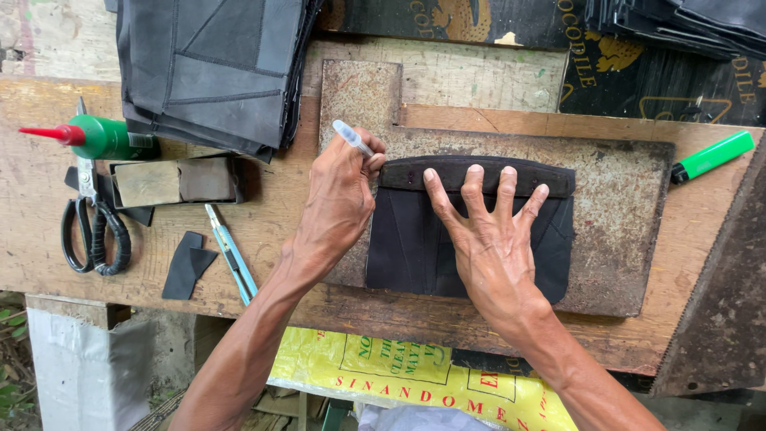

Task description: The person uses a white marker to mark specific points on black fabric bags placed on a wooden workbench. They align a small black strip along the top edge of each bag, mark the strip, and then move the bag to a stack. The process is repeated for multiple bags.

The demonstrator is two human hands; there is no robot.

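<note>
From overhead, the right hand [493, 239] presses flat, fingers spread, on a dark leather panel [415, 239] lying lengthwise left to right on a rusty metal plate [622, 207], while the left hand [339, 199] pinches a clear-capped pen [353, 138] pointing up-left at the panel's left end.

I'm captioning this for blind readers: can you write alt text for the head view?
The right hand presses flat on a dark piece lying on a rusty plate, while the left hand holds a pen at its edge. Scissors, a green bottle and a cutter lie left.
</note>
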